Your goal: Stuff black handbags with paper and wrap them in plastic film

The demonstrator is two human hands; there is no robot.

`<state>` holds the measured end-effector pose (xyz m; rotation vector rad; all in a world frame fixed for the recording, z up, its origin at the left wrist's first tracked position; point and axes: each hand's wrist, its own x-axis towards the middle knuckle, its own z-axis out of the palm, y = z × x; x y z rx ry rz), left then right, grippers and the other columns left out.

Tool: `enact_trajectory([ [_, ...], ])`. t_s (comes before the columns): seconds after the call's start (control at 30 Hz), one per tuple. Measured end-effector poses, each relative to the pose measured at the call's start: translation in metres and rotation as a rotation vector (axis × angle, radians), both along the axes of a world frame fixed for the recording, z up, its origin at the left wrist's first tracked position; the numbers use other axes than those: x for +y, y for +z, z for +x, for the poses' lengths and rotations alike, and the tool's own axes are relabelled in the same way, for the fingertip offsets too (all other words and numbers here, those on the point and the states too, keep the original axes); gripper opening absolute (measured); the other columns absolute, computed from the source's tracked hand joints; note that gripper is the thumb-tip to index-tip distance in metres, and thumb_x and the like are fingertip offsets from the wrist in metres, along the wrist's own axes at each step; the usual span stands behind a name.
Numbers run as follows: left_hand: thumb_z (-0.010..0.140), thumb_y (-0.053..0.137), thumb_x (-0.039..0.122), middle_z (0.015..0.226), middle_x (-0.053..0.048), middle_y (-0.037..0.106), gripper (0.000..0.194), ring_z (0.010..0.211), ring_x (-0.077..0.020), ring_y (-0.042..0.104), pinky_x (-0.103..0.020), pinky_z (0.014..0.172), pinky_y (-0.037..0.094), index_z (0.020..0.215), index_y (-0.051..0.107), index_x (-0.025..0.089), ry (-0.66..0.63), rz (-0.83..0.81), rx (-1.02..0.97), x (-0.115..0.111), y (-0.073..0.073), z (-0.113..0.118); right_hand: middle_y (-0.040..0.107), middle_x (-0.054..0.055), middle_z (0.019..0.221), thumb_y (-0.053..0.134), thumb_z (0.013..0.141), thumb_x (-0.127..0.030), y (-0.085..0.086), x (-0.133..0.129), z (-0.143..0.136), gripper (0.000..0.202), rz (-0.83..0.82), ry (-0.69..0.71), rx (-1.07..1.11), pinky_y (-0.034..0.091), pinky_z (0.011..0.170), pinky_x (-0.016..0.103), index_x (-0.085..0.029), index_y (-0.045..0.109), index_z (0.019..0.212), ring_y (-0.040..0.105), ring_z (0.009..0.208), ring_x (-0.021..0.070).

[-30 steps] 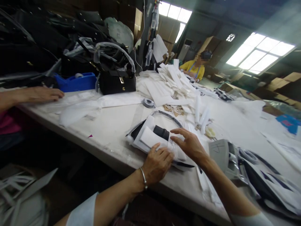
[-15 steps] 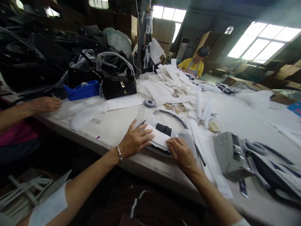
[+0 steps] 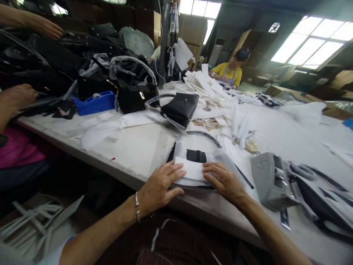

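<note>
Workshop, head view: cardboard boxes (image 3: 193, 29) at back, bright windows (image 3: 311, 40) upper right, long white table (image 3: 135, 156) running across. Bag being worked on (image 3: 171, 152) lies at near table edge, mostly covered by white wrapping; curved wrapped handle (image 3: 202, 133) arches away on far side, black strap piece (image 3: 196, 156) shows in middle. White padding sheet (image 3: 193, 171) sits across its near side, between both hands. Left hand (image 3: 161, 184) palm down, fingers spread, fingertips on sheet's left end, not closed around anything; bracelet (image 3: 137, 208) on wrist. Right hand (image 3: 226, 182) has fingers loosely bent, tips on sheet's right end; cannot tell if it pinches it. Just beyond: finished-looking black bag (image 3: 182, 106), tilted, near pile of white strips (image 3: 202, 84). Blue tape dispenser (image 3: 95, 103) left, grey dispenser (image 3: 271, 182) right of right hand. Co-worker's two hands at left, one (image 3: 45, 27) above black bag heap (image 3: 55, 55), other (image 3: 20, 97) lower, blurred. Person in yellow (image 3: 220, 71) at far side.
</note>
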<state>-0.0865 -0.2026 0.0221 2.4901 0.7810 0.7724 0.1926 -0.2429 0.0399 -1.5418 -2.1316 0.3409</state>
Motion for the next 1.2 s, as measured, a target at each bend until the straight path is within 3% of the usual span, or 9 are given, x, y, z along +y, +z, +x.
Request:
enact_trajectory([
  [0.1, 0.097, 0.052, 0.039, 0.137, -0.006, 0.058, 0.038, 0.13, -0.0229, 0.051, -0.042, 0.111, 0.042, 0.132, 0.055, 0.025, -0.021, -0.103, -0.068, 0.001, 0.011, 0.0, 0.064, 0.008, 0.129, 0.055, 0.095, -0.04, 0.0, -0.005, -0.015, 0.031, 0.016, 0.041, -0.021, 0.046, 0.105, 0.047, -0.025, 0.064, 0.122, 0.056, 0.124, 0.0255],
  [0.23, 0.097, 0.045, 0.047, 0.112, -0.007, 0.067, 0.036, 0.098, -0.0195, 0.065, -0.033, 0.088, 0.052, 0.115, 0.062, 0.02, 0.26, -0.243, -0.102, 0.04, 0.021, 0.004, 0.056, 0.008, 0.142, 0.057, 0.094, -0.039, -0.008, -0.006, -0.038, 0.045, 0.063, 0.111, -0.103, 0.034, 0.114, 0.055, -0.025, 0.053, 0.137, 0.046, 0.135, 0.0276],
  [0.3, 0.093, 0.049, 0.053, 0.1, -0.005, 0.068, 0.04, 0.086, -0.0196, 0.064, -0.031, 0.077, 0.05, 0.107, 0.063, 0.019, 0.357, -0.307, -0.013, 0.062, 0.023, 0.011, 0.053, 0.009, 0.144, 0.057, 0.095, -0.039, -0.011, -0.006, -0.041, 0.048, 0.078, 0.103, -0.129, 0.034, 0.114, 0.056, -0.025, 0.05, 0.14, 0.044, 0.137, 0.0277],
  [0.43, 0.085, 0.056, 0.055, 0.072, 0.001, 0.061, 0.037, 0.066, -0.0164, 0.056, -0.026, 0.061, 0.039, 0.079, 0.062, 0.02, 0.337, -0.383, 0.162, 0.088, 0.025, 0.032, 0.05, 0.009, 0.147, 0.055, 0.095, -0.04, -0.013, -0.008, -0.039, 0.052, 0.1, 0.098, -0.161, 0.033, 0.114, 0.056, -0.026, 0.045, 0.144, 0.043, 0.138, 0.0274],
  [0.63, 0.087, 0.056, 0.037, 0.069, 0.002, 0.057, 0.021, 0.067, -0.0164, 0.054, -0.026, 0.061, 0.033, 0.074, 0.054, 0.021, 0.367, -0.313, 0.217, 0.097, 0.022, 0.052, 0.047, 0.007, 0.15, 0.055, 0.095, -0.041, -0.013, -0.009, -0.04, 0.056, 0.103, 0.097, -0.211, 0.033, 0.115, 0.054, -0.027, 0.04, 0.148, 0.041, 0.139, 0.0267],
  [0.87, 0.092, 0.053, 0.036, 0.072, 0.0, 0.062, 0.018, 0.07, -0.02, 0.06, -0.028, 0.063, 0.037, 0.081, 0.055, 0.022, 0.431, -0.292, 0.266, 0.096, 0.008, 0.045, 0.046, 0.004, 0.15, 0.051, 0.098, -0.038, -0.016, -0.009, -0.043, 0.052, 0.09, 0.083, -0.276, 0.032, 0.115, 0.055, -0.029, 0.039, 0.148, 0.04, 0.139, 0.0256],
  [1.0, 0.092, 0.056, 0.034, 0.081, -0.001, 0.066, 0.012, 0.077, -0.0212, 0.064, -0.029, 0.067, 0.044, 0.095, 0.056, 0.022, 0.468, -0.231, 0.222, 0.081, 0.013, 0.04, 0.045, 0.004, 0.151, 0.049, 0.098, -0.037, -0.021, -0.01, -0.046, 0.052, 0.095, 0.06, -0.322, 0.032, 0.114, 0.055, -0.029, 0.038, 0.149, 0.039, 0.14, 0.0265],
  [1.1, 0.093, 0.058, 0.03, 0.109, -0.005, 0.066, 0.021, 0.102, -0.0206, 0.063, -0.032, 0.087, 0.047, 0.111, 0.055, 0.021, 0.343, 0.007, -0.002, 0.064, 0.029, 0.035, 0.043, 0.004, 0.153, 0.047, 0.099, -0.036, -0.023, -0.011, -0.048, 0.052, 0.097, 0.049, -0.355, 0.031, 0.114, 0.056, -0.028, 0.036, 0.15, 0.038, 0.14, 0.027],
  [1.2, 0.096, 0.055, 0.03, 0.118, -0.006, 0.066, 0.023, 0.114, -0.0194, 0.059, -0.033, 0.098, 0.044, 0.116, 0.056, 0.02, -0.016, 0.178, -0.065, 0.043, 0.039, 0.027, 0.042, 0.004, 0.153, 0.047, 0.099, -0.037, -0.024, -0.012, -0.049, 0.052, 0.091, 0.04, -0.378, 0.03, 0.114, 0.055, -0.027, 0.037, 0.149, 0.037, 0.141, 0.0269],
])
